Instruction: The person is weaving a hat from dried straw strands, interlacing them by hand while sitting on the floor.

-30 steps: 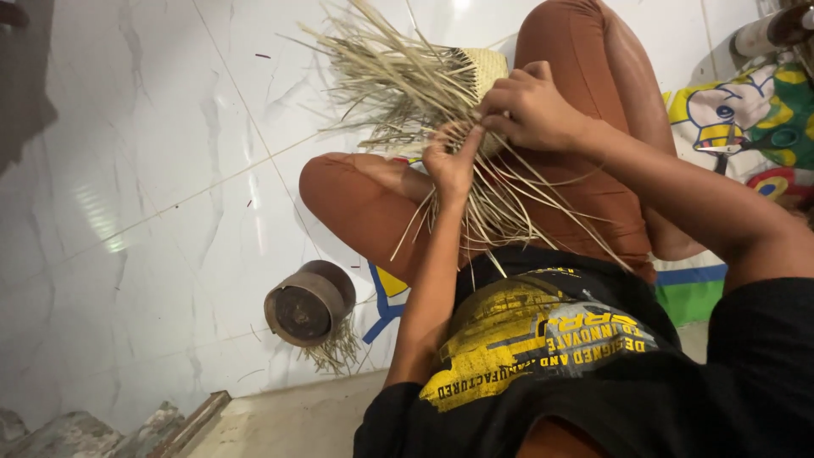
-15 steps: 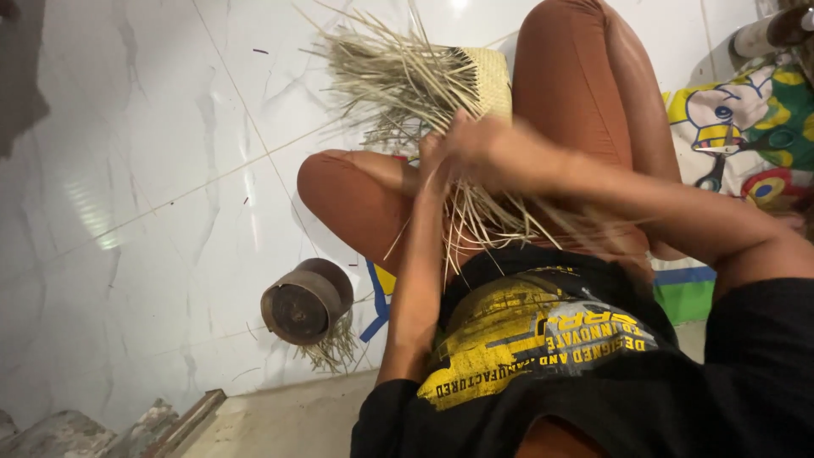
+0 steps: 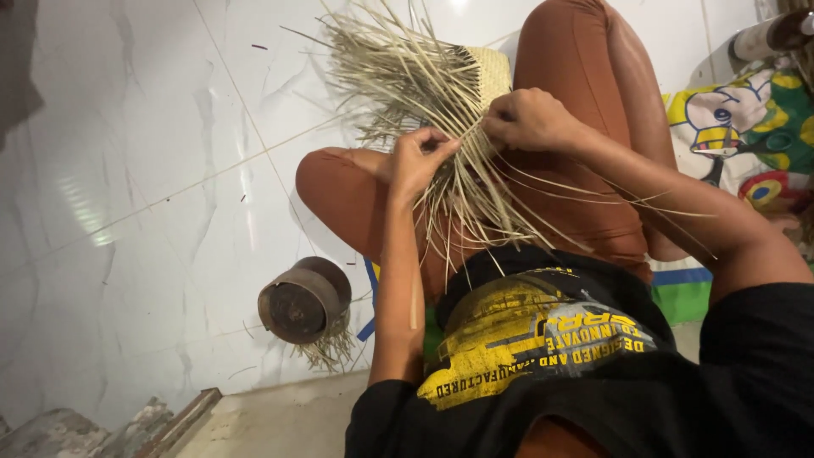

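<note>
A white marble-patterned tile floor (image 3: 127, 170) fills the scene, and the person sits on it with knees bent. A half-woven straw mat (image 3: 487, 72) rests on the rust-coloured trousers (image 3: 585, 102), its finished patch at the far edge and loose straw strips (image 3: 398, 76) fanning outward and down toward the lap. The step in hand looks like interlacing strips at the weave's edge; the next move likely calls for pulling one strip snug across its neighbours. The left hand (image 3: 415, 161) pinches a few strips in a closed grip, while the right hand (image 3: 530, 119) presses closed on strips just beside it. A rusty round tin (image 3: 301, 301) stands nearby on the floor.
</note>
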